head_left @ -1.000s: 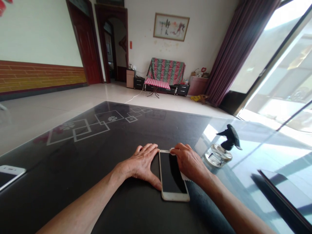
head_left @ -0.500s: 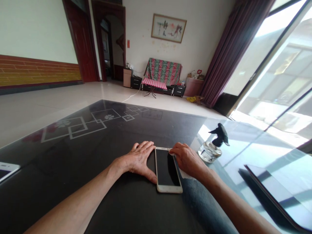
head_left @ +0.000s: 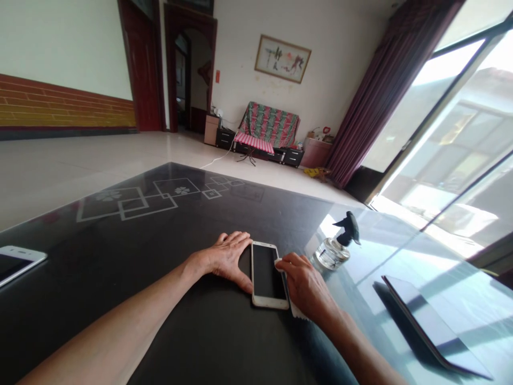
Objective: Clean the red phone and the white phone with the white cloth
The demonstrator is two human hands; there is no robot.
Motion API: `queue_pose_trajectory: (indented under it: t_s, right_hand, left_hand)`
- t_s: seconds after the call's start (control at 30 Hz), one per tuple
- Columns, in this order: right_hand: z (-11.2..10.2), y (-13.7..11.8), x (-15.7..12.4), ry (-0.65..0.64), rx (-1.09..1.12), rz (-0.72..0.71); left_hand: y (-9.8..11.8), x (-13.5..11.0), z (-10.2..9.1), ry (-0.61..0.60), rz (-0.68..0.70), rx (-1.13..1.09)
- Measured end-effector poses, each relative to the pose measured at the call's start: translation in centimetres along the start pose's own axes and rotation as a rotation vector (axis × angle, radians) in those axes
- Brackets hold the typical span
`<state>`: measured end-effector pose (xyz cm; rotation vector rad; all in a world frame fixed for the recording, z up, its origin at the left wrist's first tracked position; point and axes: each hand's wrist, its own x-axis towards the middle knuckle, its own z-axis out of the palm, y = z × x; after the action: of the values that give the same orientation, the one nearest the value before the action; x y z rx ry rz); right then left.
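Observation:
A white smartphone [head_left: 269,275] lies face up on the dark glossy table, its screen black. Along its left edge rests my left hand [head_left: 229,260], palm down with thumb and fingers spread, the tips touching the phone's side. My right hand [head_left: 302,278] is closed on a white wiping cloth [head_left: 297,312], pressing a bit of it against the right edge of the screen. Most of the cloth is hidden under that hand; a zigzag-cut edge shows below it. Just beyond the right hand stands a clear spray bottle [head_left: 332,253] with a black trigger head.
Another white phone [head_left: 24,261] lies at the table's left edge. On the right, a thin flat dark-edged device [head_left: 435,326] reflects the window. Pale squares and flowers decorate the far left of the table [head_left: 208,214]. Further off are a cloth-draped piece of furniture [head_left: 270,125] and a curtain [head_left: 380,91].
My right hand has slid down the phone's right edge towards me with the cloth. The left hand stays at the phone's left side. The whole view has shifted slightly.

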<state>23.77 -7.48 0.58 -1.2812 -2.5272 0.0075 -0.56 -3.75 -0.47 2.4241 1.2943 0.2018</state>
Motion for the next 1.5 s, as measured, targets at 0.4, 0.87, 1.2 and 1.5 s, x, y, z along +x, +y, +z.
queue_pose_trajectory:
  t_s: [0.4, 0.87, 1.2, 1.5]
  right_hand:
    - [1.2, 4.0, 4.7, 0.029, 0.027, -0.109]
    - [-0.4, 2.2, -0.1, -0.008, 0.076, -0.192]
    - [-0.8, 0.5, -3.3, -0.021, 0.215, -0.212]
    - [0.5, 2.2, -0.6, 0.037, 0.061, -0.175]
  left_hand:
    - [-0.6, 0.2, 0.6, -0.029, -0.017, 0.01]
    - [-0.7, 0.2, 0.6, -0.034, -0.017, 0.033]
    - [-0.6, 0.2, 0.5, -0.011, -0.006, 0.046]
    - [-0.8, 0.2, 0.7, -0.003, -0.002, 0.05]
